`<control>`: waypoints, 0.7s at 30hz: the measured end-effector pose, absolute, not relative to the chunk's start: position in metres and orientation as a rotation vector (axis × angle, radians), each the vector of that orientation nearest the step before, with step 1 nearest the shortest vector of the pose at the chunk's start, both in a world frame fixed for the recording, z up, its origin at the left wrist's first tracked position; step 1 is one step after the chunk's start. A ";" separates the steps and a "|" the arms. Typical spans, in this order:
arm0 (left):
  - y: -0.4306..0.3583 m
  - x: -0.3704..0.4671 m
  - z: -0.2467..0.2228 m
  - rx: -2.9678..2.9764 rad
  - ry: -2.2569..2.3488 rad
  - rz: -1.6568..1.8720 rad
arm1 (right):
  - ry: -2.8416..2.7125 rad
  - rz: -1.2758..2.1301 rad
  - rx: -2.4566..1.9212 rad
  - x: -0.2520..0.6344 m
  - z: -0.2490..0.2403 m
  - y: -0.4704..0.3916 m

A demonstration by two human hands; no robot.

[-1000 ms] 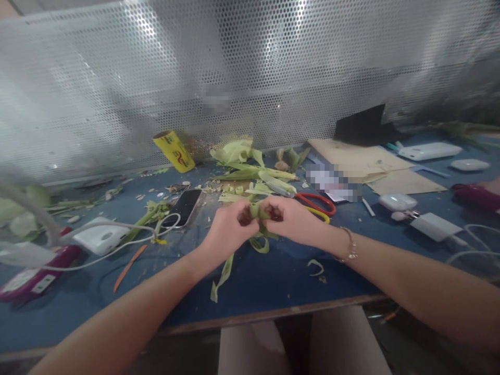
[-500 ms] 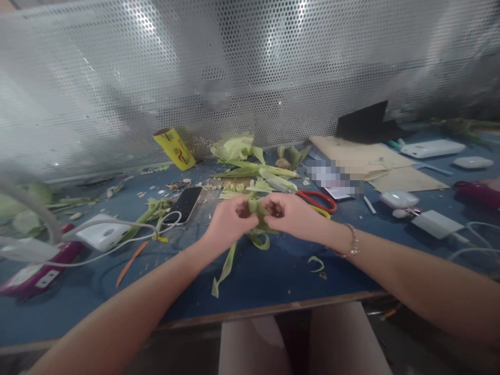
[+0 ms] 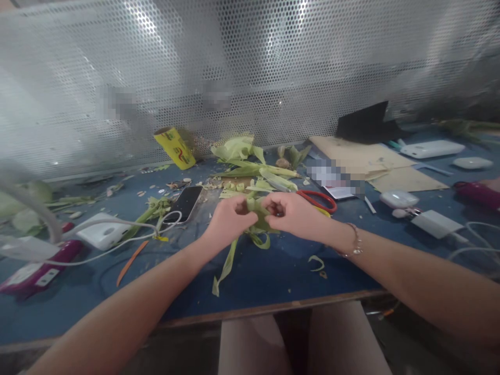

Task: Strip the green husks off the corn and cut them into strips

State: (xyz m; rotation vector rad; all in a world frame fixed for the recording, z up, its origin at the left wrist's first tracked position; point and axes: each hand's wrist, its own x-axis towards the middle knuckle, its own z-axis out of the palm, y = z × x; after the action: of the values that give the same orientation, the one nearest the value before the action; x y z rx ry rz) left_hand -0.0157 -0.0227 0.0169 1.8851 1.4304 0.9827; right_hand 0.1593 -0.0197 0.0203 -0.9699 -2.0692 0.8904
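Both my hands meet over the middle of the blue table, pinching a pale green corn husk (image 3: 255,204) between them. My left hand (image 3: 230,216) is closed on its left side, thumb and fingers curled. On the other side my right hand (image 3: 291,212) is closed as well, with a bracelet on the wrist. A long husk strip (image 3: 226,271) dangles toward the table's front edge, and a curled strip (image 3: 262,240) hangs below my fingers. Just behind lie more loose corn husks (image 3: 277,179). Red-handled scissors (image 3: 318,200) rest beyond my right hand, partly covered by it.
A phone (image 3: 188,203) and white cables lie left, near a purple power strip (image 3: 47,271). Behind stand a yellow cardboard tube (image 3: 174,148) and a perforated metal panel (image 3: 250,67). To the right are brown paper (image 3: 406,178), a white charger (image 3: 437,224) and a power bank (image 3: 433,149).
My hands stay nearly in place, with the fingers shifting slightly on the husk. The husk piece between them has changed shape a little.
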 end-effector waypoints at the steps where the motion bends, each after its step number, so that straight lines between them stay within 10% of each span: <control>1: -0.022 -0.016 0.016 1.872 1.403 0.973 | -2.069 0.890 -0.972 0.160 0.020 -0.019; 21: -0.025 -0.015 0.022 1.887 1.448 0.971 | -2.003 1.002 -0.934 0.162 0.017 -0.019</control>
State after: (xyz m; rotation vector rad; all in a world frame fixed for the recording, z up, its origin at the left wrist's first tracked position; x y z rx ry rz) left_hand -0.0149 -0.0255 0.0221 1.8866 1.4483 0.9711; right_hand 0.1620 -0.0185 0.0174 -0.9336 -2.0028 1.0017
